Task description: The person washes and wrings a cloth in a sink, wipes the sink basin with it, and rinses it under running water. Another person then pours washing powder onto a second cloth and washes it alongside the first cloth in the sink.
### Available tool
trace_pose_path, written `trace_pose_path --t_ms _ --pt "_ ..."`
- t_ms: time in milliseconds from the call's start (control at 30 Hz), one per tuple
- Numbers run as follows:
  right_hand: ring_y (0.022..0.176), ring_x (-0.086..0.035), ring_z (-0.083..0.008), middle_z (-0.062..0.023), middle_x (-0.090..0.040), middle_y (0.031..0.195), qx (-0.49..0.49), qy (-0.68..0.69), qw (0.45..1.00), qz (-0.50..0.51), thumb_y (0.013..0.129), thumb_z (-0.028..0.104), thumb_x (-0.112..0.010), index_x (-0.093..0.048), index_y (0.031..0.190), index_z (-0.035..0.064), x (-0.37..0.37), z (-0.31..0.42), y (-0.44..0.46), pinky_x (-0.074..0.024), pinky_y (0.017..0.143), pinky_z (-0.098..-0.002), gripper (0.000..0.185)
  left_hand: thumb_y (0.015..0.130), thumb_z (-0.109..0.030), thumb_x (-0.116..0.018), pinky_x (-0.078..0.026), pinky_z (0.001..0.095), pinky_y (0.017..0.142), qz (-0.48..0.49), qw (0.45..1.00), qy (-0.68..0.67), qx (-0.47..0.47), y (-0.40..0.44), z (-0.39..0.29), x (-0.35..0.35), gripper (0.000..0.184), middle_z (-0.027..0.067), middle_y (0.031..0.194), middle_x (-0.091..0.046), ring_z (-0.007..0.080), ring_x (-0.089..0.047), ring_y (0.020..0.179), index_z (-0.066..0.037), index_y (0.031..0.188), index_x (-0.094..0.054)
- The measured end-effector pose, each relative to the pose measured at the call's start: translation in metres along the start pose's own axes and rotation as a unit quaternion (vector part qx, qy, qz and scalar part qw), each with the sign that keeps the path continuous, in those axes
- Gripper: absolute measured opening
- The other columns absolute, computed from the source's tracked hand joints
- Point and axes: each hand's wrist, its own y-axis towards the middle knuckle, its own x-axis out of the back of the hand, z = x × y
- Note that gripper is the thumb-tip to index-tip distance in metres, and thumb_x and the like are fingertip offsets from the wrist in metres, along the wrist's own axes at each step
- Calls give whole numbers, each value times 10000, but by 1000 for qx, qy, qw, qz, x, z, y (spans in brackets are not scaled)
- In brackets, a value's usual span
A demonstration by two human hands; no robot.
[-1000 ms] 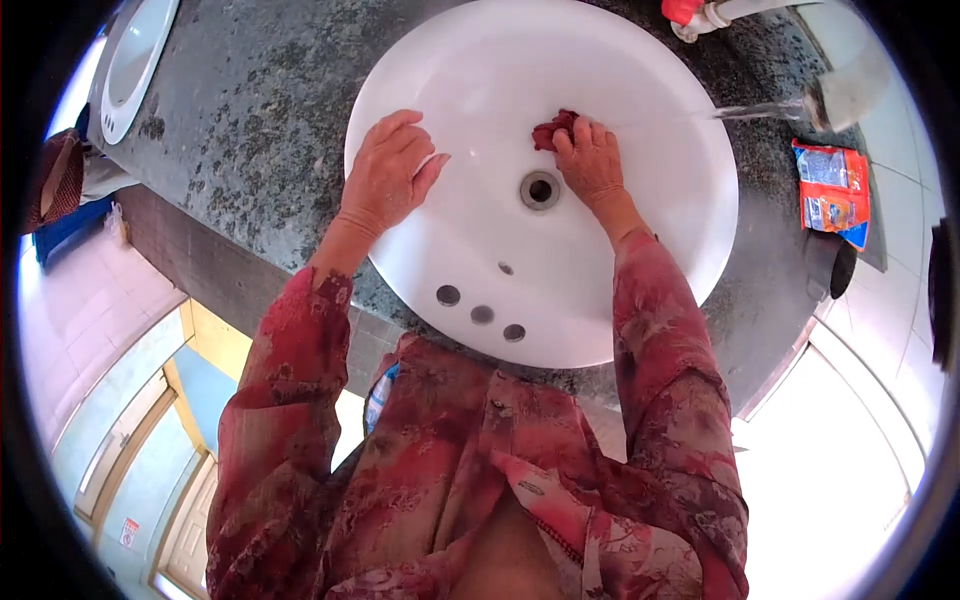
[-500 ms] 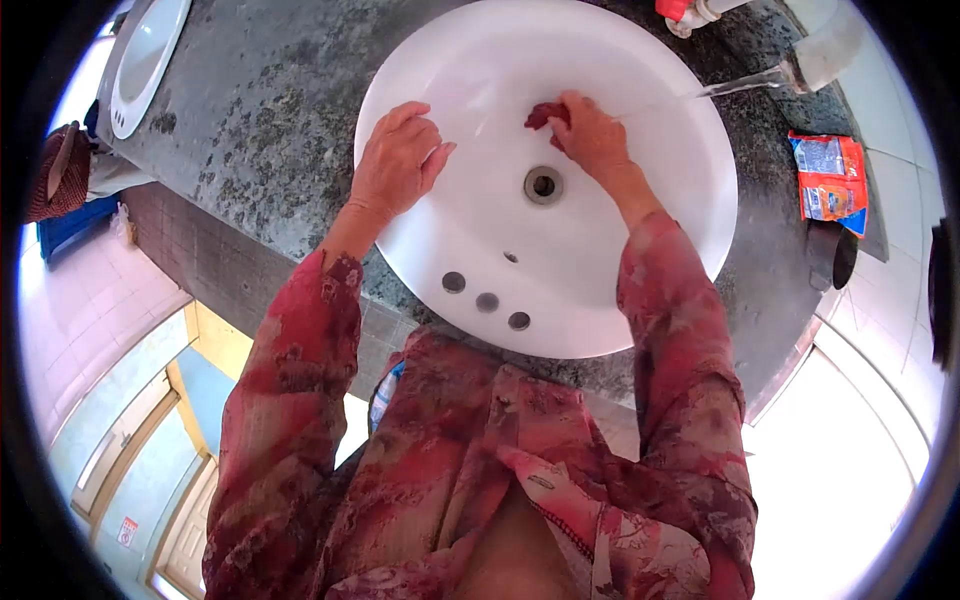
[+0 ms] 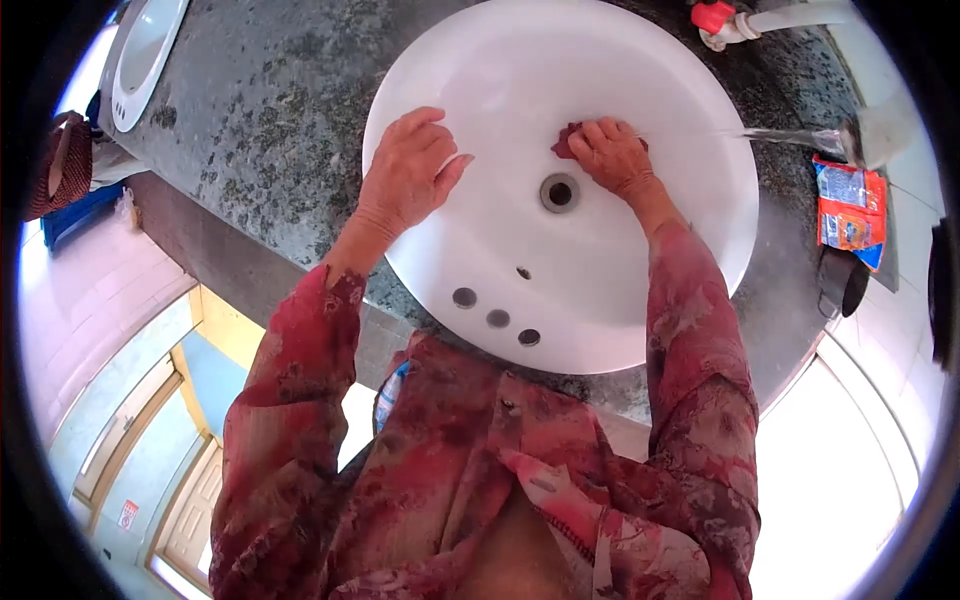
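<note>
A dark red cloth point(image 3: 567, 142) is bunched under my right hand point(image 3: 610, 153), whose curled fingers press it against the white sink basin point(image 3: 480, 250), just above the drain point(image 3: 559, 193). My left hand point(image 3: 408, 170) hovers over the basin's left side with nothing in it, thumb apart from the loosely bent fingers. Water runs from the tap spout point(image 3: 868, 138) at the right and streams leftward toward my right hand. The cloth's far side is partly hidden by my fingers.
A red-handled valve point(image 3: 713, 17) on a white pipe is at top right. An orange and blue packet point(image 3: 851, 206) lies beside a dark cup point(image 3: 842, 283) on the right of the stone counter point(image 3: 270, 130). Another sink point(image 3: 147, 62) is at far left.
My right hand has shifted slightly down in the basin, its fingers now spread more over the cloth. The whole view has shifted a little; my left hand stays over the left side.
</note>
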Motion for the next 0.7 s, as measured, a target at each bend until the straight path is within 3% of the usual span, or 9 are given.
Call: trace_pose_path --t_ms 267,367,433,467,500,567,600,667,700 --pt "850 -601 -242 -51 -565 895 -127 38 991 7 825 278 -633 -541 868 118 7 17 29 -508 713 -423 190 773 -79 -718 -447 387 939 -3 999 -32 -18 -3 2 3 96 66 893 -644 292 -562 1098 -48 817 -639" --pt "909 -624 -273 -103 -619 944 -292 140 944 68 863 345 -618 -586 955 83 22 35 30 -515 724 -417 280 799 -106 -693 -452 390 927 7 1000 5 -24 -4 -2 4 82 66 897 -647 286 -571 1079 -48 809 -637" --pt "934 -637 -266 -136 -660 959 -511 410 751 83 879 398 -605 -606 1068 53 26 38 24 -516 754 -392 393 826 -138 -672 -459 390 915 11 999 28 -27 -3 -5 -2 96 73 913 -650 289 -581 1052 -48 844 -646" --pt "934 -637 -266 -136 -660 959 -515 407 750 77 879 398 -605 -606 1068 53 31 40 20 -516 754 -392 393 852 -171 -652 -466 390 903 18 998 52 -23 -3 -6 -6 125 79 928 -654 293 -592 1026 -48 879 -656" --pt "927 -639 -259 -142 -670 953 -556 483 676 32 877 396 -609 -603 1097 42 42 45 14 -507 787 -382 417 852 -171 -652 -466 390 903 18 998 50 -28 0 -16 -13 125 79 928 -654 293 -592 1026 -48 879 -656" --pt "935 -629 -248 -159 -670 995 -557 602 569 -57 888 347 -599 -574 1180 1 80 60 11 -482 856 -357 453 917 -245 -602 -476 374 870 24 975 -193 106 12 -52 -41 224 57 977 -666 245 -613 981 -53 1019 -658" --pt "935 -629 -248 -159 -670 995 -561 599 569 -58 888 347 -599 -574 1180 1 93 64 12 -482 856 -357 453 917 -245 -602 -476 374 870 26 975 -197 103 19 -68 -50 224 57 977 -666 245 -613 981 -53 1019 -658" --pt "978 -620 -250 -178 -656 1068 -442 544 702 -123 904 313 -572 -528 1263 -12 107 66 9 -486 855 -347 486 953 -308 -566 -477 354 844 161 846 -431 268 33 -96 -64 317 14 1031 -662 188 -619 955 -84 1171 -614" --pt "1007 -609 -232 -183 -633 1138 -403 537 728 -137 910 222 -561 -484 1322 -15 104 62 4 -494 869 -337 481 953 -308 -566 -477 354 844 165 847 -431 264 36 -105 -65 317 14 1031 -662 188 -619 955 -84 1171 -614"
